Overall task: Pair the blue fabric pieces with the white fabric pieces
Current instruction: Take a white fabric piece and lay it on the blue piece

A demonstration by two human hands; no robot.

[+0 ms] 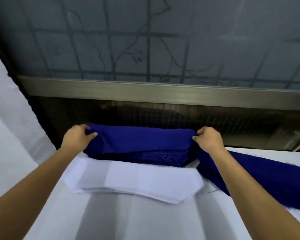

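Observation:
A top blue fabric piece point(142, 139) is lifted off a stack of blue pieces point(151, 157) at the far edge of the white table. My left hand point(77, 135) pinches its left end and my right hand point(208, 138) pinches its right end, so the piece hangs stretched between them. In front of the blue stack lies a stack of white fabric pieces point(133, 182), cut with angled ends. More blue fabric point(260, 177) lies spread to the right, partly under my right forearm.
The white table surface point(128, 220) runs toward me. Behind the stacks are a dark ledge and a metal window frame point(163, 91) with barred frosted glass. White material point(9, 129) rises on the left side.

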